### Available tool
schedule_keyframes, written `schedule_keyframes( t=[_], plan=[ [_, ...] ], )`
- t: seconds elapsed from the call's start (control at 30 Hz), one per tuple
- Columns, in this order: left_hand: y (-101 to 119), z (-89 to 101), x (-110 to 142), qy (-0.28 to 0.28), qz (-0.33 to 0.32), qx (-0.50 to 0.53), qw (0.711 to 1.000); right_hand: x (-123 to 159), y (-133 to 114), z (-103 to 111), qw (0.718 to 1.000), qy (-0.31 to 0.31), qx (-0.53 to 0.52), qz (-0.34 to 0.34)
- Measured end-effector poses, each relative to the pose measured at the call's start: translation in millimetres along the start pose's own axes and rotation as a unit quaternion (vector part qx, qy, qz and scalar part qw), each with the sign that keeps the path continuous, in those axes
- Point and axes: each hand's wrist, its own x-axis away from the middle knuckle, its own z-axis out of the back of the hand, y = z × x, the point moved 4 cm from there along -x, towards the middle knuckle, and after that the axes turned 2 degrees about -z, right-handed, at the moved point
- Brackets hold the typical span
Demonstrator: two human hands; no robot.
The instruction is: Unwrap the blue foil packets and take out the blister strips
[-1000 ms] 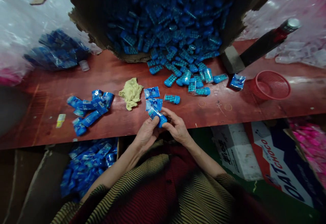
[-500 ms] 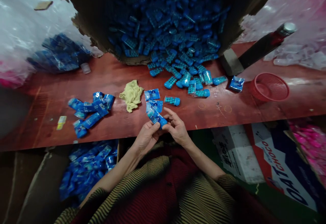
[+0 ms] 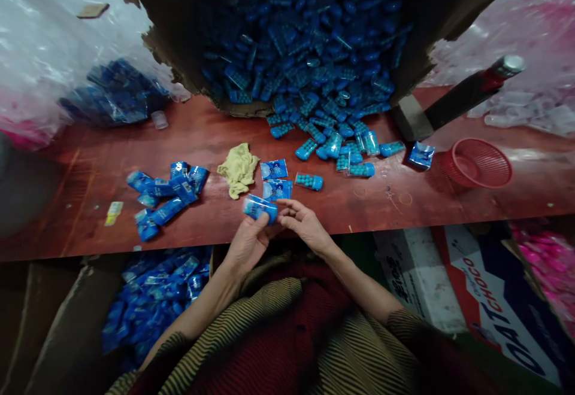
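Between my hands, over the near edge of the table, is a small bottle (image 3: 259, 208) with a blue printed sleeve around it. My left hand (image 3: 249, 242) is closed on its underside, thumb across the front. My right hand (image 3: 308, 227) pinches at its right end with thumb and fingertips; the exact contact is partly hidden. Just beyond lie flat blue printed sleeves (image 3: 277, 190) and a clear, blue-capped bottle (image 3: 309, 181) full of blue balls. A crumpled yellow cloth (image 3: 238, 169) sits to their left.
Sleeved bottles (image 3: 168, 194) are piled at left. A torn cardboard box (image 3: 173, 54) spills many bottles (image 3: 332, 143) onto the table (image 3: 215, 227). On the right are a hammer-like tool (image 3: 467, 99) and a red basket (image 3: 478, 164). More blue packets (image 3: 157, 299) fill a container below.
The sleeved bottle has moved left and turned from a slant to nearly level, with my left hand turning along. My right hand stays at its right end. The view has shifted slightly.
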Motion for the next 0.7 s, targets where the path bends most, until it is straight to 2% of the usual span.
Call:
schedule_keyframes(
  t=[0.1, 0.17, 0.27, 0.37, 0.43, 0.5, 0.6, 0.7],
  plan=[
    [47, 28.5, -2, 0.104, -0.101, 0.056, 0.988, -11, -10, -2, 0.990, 0.009, 0.131, 0.056],
    [77, 47.8, 0, 0.167, -0.167, 0.084, 0.968, -23, -19, -7, 0.965, 0.023, 0.237, 0.110],
    [98, 62.0, 5, 0.203, -0.217, 0.033, 0.954, -49, -33, -24, 0.901, 0.035, 0.399, 0.166],
    [95, 58.3, 4, 0.196, -0.278, -0.120, 0.933, -84, -39, -46, 0.822, 0.021, 0.549, 0.150],
    [88, 53.1, -1, 0.198, -0.330, -0.244, 0.890, -109, -38, -59, 0.779, 0.007, 0.615, 0.119],
    [80, 50.3, -12, 0.201, -0.370, -0.365, 0.830, -129, -35, -68, 0.760, 0.004, 0.643, 0.098],
    [70, 51.8, -36, 0.178, -0.404, -0.519, 0.732, -145, -32, -73, 0.762, -0.003, 0.640, 0.098],
    [60, 58.1, -60, 0.146, -0.397, -0.621, 0.660, -142, -34, -61, 0.771, -0.030, 0.626, 0.112]
  ],
)
